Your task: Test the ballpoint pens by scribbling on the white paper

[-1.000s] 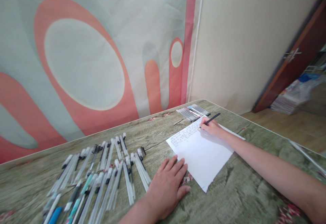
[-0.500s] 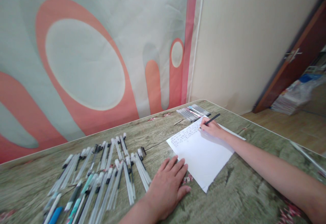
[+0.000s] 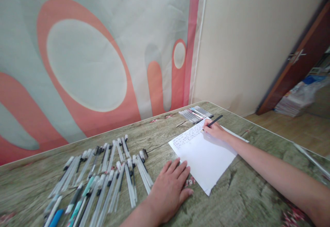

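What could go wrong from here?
1. The paper might slip or twist: the left hand lies flat, with only its fingertips at the sheet's edge.
2. The writing could smudge, as the right hand with the black pen is close beside it.
3. A leftward sweep may scatter the loose pens by the left hand.

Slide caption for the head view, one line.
Right hand holding a black pen to a partly written white sheet, left hand flat near its edge, beside many pens.
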The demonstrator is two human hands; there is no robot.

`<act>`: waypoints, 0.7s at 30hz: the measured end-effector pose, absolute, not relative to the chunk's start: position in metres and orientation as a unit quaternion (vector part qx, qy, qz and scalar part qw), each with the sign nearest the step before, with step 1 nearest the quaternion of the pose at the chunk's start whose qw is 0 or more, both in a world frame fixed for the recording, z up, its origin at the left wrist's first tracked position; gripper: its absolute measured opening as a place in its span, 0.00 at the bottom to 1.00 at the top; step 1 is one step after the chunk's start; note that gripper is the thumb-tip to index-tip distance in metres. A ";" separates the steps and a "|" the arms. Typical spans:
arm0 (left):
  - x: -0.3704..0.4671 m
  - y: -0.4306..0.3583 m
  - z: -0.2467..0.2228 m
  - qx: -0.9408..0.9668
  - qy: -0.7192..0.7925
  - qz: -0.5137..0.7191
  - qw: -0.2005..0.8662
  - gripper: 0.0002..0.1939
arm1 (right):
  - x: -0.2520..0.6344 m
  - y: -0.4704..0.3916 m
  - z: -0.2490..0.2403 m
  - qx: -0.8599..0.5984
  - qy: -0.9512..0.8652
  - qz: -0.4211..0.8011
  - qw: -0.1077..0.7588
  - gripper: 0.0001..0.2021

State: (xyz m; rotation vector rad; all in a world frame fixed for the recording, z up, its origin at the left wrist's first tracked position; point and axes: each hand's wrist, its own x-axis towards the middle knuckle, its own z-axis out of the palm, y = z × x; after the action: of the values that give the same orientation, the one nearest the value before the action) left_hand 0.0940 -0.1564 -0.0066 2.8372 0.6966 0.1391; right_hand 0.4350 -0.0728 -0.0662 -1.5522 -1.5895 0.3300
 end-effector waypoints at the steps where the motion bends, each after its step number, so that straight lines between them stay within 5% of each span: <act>1: 0.094 -0.156 -0.006 0.964 0.238 0.047 0.111 0.28 | 0.435 -0.073 -0.066 -0.623 -0.638 0.133 0.433 0.06; 21: 0.091 -0.163 -0.004 0.962 0.238 0.061 0.122 0.30 | 0.407 -0.082 -0.043 -0.603 -0.652 0.166 0.430 0.12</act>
State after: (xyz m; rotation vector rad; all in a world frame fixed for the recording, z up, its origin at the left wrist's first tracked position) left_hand 0.0907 -0.1630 -0.0043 2.8061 0.6947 0.1783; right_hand 0.4067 -0.0823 -0.0431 -1.5035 -1.6267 0.4141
